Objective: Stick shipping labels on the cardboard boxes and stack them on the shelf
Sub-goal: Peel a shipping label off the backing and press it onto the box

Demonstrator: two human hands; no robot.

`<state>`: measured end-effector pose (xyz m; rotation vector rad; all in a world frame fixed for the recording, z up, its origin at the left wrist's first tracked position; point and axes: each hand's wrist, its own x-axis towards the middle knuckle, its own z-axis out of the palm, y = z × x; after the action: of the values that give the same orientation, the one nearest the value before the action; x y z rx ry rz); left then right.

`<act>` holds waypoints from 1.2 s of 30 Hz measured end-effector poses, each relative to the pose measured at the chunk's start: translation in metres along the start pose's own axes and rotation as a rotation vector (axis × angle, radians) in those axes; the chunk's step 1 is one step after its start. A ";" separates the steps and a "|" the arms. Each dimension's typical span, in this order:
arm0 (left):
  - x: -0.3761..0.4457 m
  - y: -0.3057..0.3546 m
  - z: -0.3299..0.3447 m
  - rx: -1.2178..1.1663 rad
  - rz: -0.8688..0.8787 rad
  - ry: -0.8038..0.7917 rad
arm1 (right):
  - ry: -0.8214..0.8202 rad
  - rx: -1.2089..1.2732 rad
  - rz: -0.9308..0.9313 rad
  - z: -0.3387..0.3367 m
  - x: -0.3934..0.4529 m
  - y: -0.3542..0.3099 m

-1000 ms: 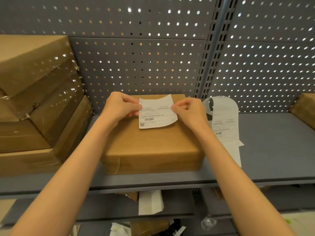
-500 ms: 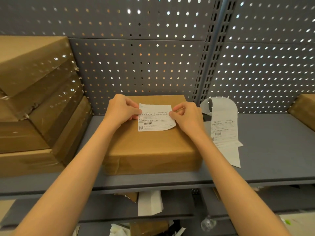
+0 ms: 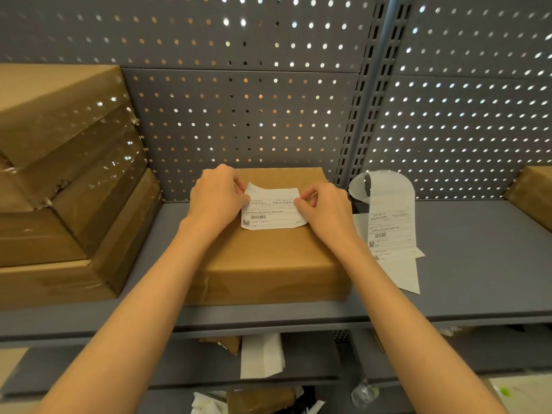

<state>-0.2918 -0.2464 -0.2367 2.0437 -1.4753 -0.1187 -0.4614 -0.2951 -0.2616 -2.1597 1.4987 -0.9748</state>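
Observation:
A flat cardboard box (image 3: 268,258) lies on the grey shelf (image 3: 478,264) in the middle of the view. On its top rests a white shipping label (image 3: 273,213) with a barcode and a QR code; its lower edge lies on the box and its upper left corner curls up. My left hand (image 3: 216,198) pinches the label's upper left edge. My right hand (image 3: 324,207) pinches its upper right edge. To the right of the box stands a curled strip of labels (image 3: 388,222), its tail trailing toward the shelf's front.
A stack of taped cardboard boxes (image 3: 59,180) fills the shelf's left side. Another box (image 3: 531,192) pokes in at the right edge. A perforated grey back panel (image 3: 239,115) rises behind. Paper scraps (image 3: 261,354) and cardboard lie on the lower shelves.
Both hands have lowered the label from a raised, tilted hold down onto the box top, and it now lies nearly flat. The box and the label strip have not moved.

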 end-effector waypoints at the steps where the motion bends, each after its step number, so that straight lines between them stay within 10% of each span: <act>1: -0.001 0.000 0.001 0.021 0.016 0.016 | 0.002 -0.002 -0.002 -0.001 0.000 0.000; 18: -0.007 -0.004 -0.009 0.289 0.027 0.108 | 0.008 -0.009 -0.002 -0.001 -0.003 -0.001; 23: -0.011 -0.007 0.002 0.195 0.260 0.137 | 0.068 -0.032 -0.140 -0.002 -0.002 -0.008; 36: -0.017 -0.010 0.015 0.187 0.354 -0.422 | -0.486 -0.294 -0.276 0.008 -0.008 -0.021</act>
<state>-0.2963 -0.2353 -0.2581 1.9393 -2.1592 -0.2897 -0.4433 -0.2805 -0.2567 -2.6148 1.1830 -0.2646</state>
